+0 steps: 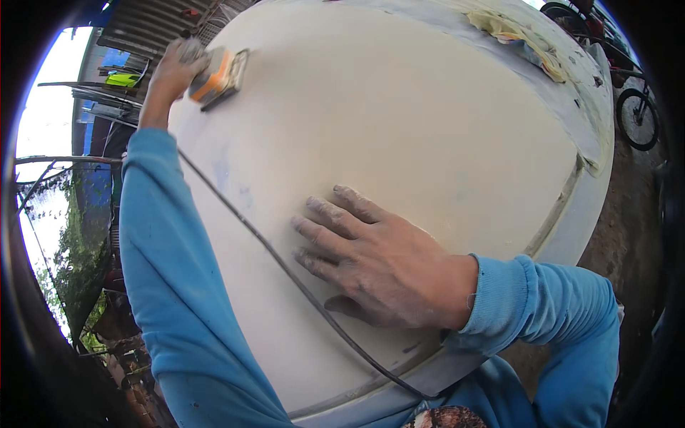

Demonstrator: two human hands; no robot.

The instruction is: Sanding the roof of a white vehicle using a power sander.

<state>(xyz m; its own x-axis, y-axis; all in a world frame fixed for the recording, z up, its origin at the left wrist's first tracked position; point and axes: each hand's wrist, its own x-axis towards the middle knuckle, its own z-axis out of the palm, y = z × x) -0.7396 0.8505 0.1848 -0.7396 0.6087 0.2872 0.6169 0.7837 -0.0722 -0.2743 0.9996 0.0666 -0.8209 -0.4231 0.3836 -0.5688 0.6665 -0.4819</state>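
A broad, curved cream panel point(428, 114), which looks like part of a vehicle body, fills the middle of the view. At its far left edge my left hand point(171, 73) is wrapped round an orange and grey power sander point(212, 80), slightly blurred, with its pad against or close to the surface. A dark cord point(275, 253) runs across the panel from near my left forearm down to my waist. My right hand point(378, 264), dusted white, lies flat on the nearer part of the panel with its fingers spread and holds nothing.
Crumpled yellowish masking sheet point(517, 43) covers the far right part. A grooved seam point(556, 203) borders the panel at right. Beyond stand a wheel point(637, 119) on the right, and corrugated metal point(139, 28) and stacked poles point(107, 96) on the left.
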